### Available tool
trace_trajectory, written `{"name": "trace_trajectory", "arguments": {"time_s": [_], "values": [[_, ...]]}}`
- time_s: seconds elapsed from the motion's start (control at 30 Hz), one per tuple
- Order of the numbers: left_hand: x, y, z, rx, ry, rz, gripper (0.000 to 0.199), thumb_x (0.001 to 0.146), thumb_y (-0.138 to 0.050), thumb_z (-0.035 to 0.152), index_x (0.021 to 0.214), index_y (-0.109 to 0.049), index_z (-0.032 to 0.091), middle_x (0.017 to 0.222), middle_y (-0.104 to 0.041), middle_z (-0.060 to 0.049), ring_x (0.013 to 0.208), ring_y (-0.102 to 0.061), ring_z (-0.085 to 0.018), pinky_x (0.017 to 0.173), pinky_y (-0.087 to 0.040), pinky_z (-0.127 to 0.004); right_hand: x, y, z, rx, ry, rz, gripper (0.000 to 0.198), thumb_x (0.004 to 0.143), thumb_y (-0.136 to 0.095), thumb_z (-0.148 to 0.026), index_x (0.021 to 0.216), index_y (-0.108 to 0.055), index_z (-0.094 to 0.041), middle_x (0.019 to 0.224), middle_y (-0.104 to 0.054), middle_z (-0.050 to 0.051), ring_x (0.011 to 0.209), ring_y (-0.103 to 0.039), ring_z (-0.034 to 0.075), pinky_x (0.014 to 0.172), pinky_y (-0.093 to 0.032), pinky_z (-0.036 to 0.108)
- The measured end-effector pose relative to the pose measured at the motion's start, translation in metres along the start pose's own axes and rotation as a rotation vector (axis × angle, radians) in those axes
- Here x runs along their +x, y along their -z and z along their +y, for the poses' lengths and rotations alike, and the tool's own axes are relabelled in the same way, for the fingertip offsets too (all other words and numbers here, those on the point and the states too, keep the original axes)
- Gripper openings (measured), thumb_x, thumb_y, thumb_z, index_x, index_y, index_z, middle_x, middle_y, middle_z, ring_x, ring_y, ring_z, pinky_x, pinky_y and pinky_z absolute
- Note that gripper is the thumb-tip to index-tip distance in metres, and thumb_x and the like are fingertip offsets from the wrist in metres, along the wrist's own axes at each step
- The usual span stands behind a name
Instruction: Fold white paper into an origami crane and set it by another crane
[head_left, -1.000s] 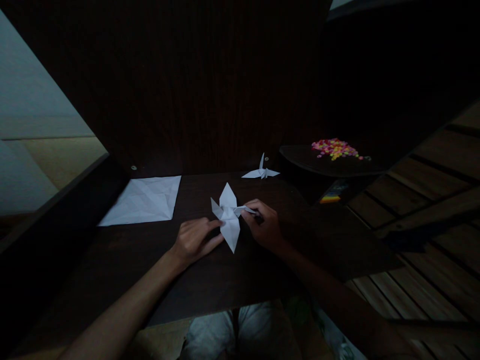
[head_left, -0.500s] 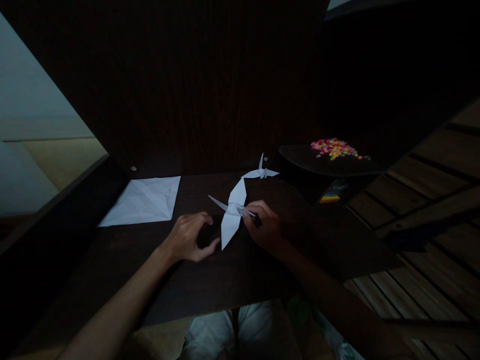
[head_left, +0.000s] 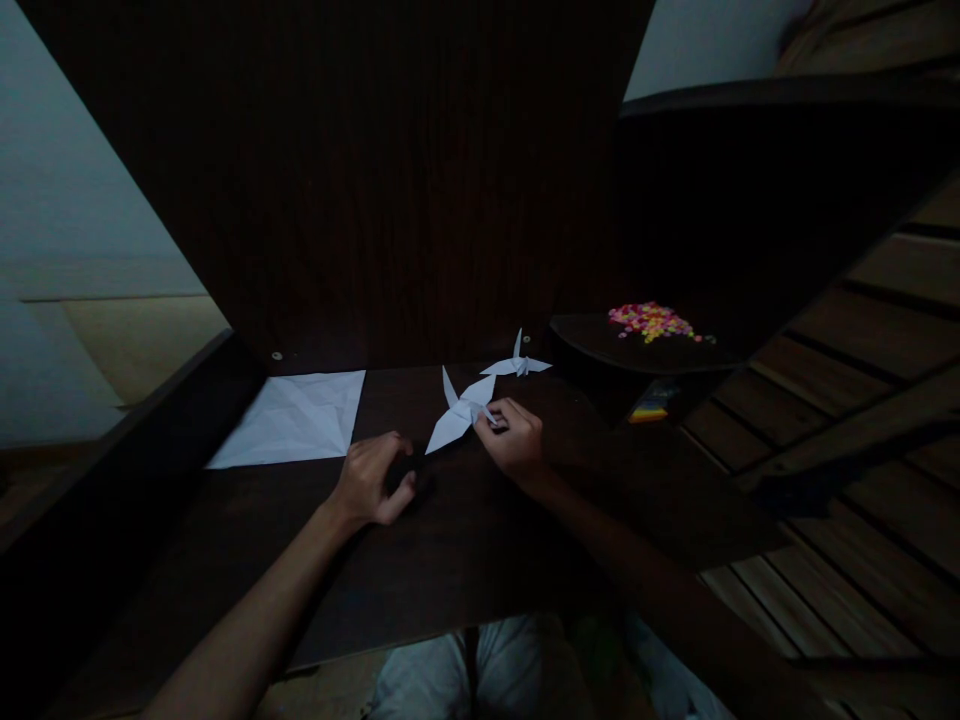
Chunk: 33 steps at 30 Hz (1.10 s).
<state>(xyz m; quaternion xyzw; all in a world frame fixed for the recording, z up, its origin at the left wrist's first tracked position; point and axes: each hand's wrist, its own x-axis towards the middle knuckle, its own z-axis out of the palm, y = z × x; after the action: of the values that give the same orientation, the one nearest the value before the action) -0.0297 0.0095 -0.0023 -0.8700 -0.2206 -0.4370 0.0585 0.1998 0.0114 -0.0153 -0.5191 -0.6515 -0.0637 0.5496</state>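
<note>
Pinched in the right hand (head_left: 514, 437) is one end of a white paper bird (head_left: 459, 413), just above the dark table (head_left: 465, 560) or on it; I can't tell. Near its left side, the left hand (head_left: 379, 480) holds nothing, thumb and fingers apart. Behind it sits a smaller bird (head_left: 517, 366).

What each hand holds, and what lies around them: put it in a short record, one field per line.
Right hand: pinching one slender point of a white folded paper bird
Left hand: thumb and fingers apart, holding nothing
Second paper bird: just beyond the held one; whether wing tips touch is unclear
White sheet: creased, flat on the dark tabletop, at left
Small colourful pieces: heaped on the curved shelf, at right
Lighting: dim
</note>
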Motion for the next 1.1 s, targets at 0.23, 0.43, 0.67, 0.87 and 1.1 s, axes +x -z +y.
{"name": "trace_trajectory", "arguments": {"time_s": [0.23,0.43,0.67,0.87,1.1], "values": [[-0.001,-0.004,0.002,-0.009,0.010,0.000,0.008,0.077,-0.049,0.021,0.084,-0.052,0.017,0.065,-0.058,-0.003,0.053,-0.057,-0.016,0.049,-0.046,-0.026,0.034,-0.040,0.020,-0.156,-0.145,-0.025,0.014,0.076,-0.054,-0.020,0.063,-0.057,-0.018,0.066,-0.063,0.002,0.060,-0.057,0.015,0.062,-0.042,0.025],[-0.003,-0.008,0.005,0.014,0.013,-0.004,0.010,0.078,-0.048,0.018,0.085,-0.054,0.017,0.063,-0.059,-0.003,0.053,-0.058,-0.016,0.051,-0.046,-0.026,0.045,-0.070,0.031,-0.329,-0.365,-0.114,0.012,0.078,-0.054,-0.019,0.070,-0.062,-0.016,0.076,-0.068,0.006,0.070,-0.059,0.017,0.068,-0.038,0.025],[0.002,-0.007,0.010,0.025,-0.002,-0.004,0.011,0.078,-0.047,0.014,0.085,-0.055,0.017,0.062,-0.058,-0.002,0.052,-0.057,-0.015,0.051,-0.045,-0.027,0.048,-0.089,0.037,-0.398,-0.422,-0.110,0.015,0.081,-0.051,-0.021,0.075,-0.063,-0.015,0.081,-0.068,0.008,0.072,-0.059,0.018,0.066,-0.035,0.027],[0.003,-0.007,0.012,0.015,0.007,-0.028,0.011,0.079,-0.047,0.012,0.082,-0.056,0.017,0.060,-0.057,-0.001,0.051,-0.054,-0.014,0.050,-0.044,-0.026,0.045,-0.092,0.035,-0.443,-0.422,-0.126,0.014,0.080,-0.051,-0.023,0.078,-0.063,-0.015,0.081,-0.066,0.008,0.071,-0.057,0.018,0.064,-0.033,0.027],[0.004,-0.007,0.012,0.004,0.003,-0.030,0.011,0.080,-0.047,0.013,0.084,-0.056,0.017,0.060,-0.057,-0.001,0.051,-0.054,-0.014,0.050,-0.043,-0.026,0.041,-0.086,0.033,-0.498,-0.420,-0.128,0.014,0.079,-0.053,-0.025,0.077,-0.062,-0.016,0.079,-0.065,0.006,0.069,-0.057,0.017,0.061,-0.030,0.026]]}}
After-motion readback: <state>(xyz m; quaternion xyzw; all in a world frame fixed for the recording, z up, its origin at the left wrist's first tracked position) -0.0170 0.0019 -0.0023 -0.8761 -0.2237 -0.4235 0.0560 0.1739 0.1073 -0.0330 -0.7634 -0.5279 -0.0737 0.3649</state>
